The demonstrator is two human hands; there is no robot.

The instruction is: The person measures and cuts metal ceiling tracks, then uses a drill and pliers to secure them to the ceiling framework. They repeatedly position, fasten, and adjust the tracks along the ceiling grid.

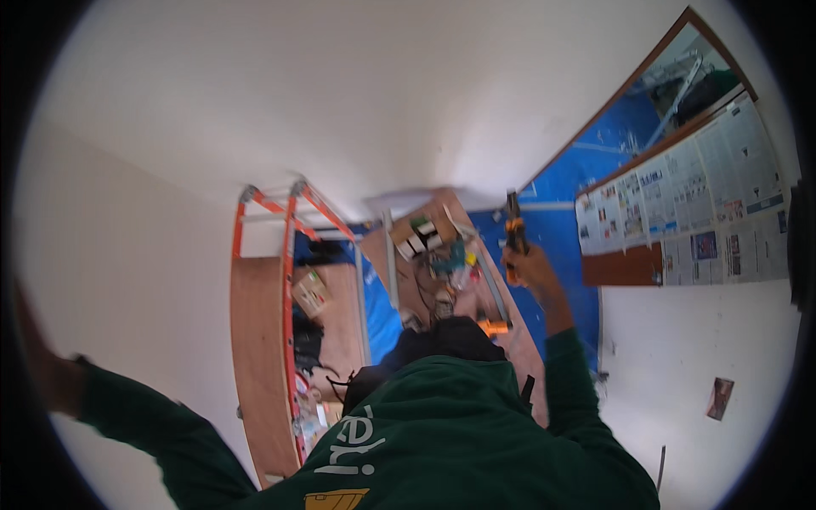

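Observation:
My right arm, in a green sleeve, reaches forward. The right hand [529,265] is closed around an orange-and-black hand tool [513,225] that points away from me; its exact kind is not clear. My left arm stretches out to the far left, beside the white wall [127,255]. The left hand [49,370] is blurred and partly lost in the dark rim, so its fingers do not show. Below me, a wooden board [446,206] carries a box [422,240], a teal tool [452,259] and other small things. Another orange tool [494,326] lies near my body.
An orange ladder [289,246] stands to the left, by wooden boards [255,340] with a cardboard box [311,294] and a black bag [308,342]. Blue sheeting [561,238] covers the floor. At right are a mirror [620,127] and a newspaper-covered panel [680,200].

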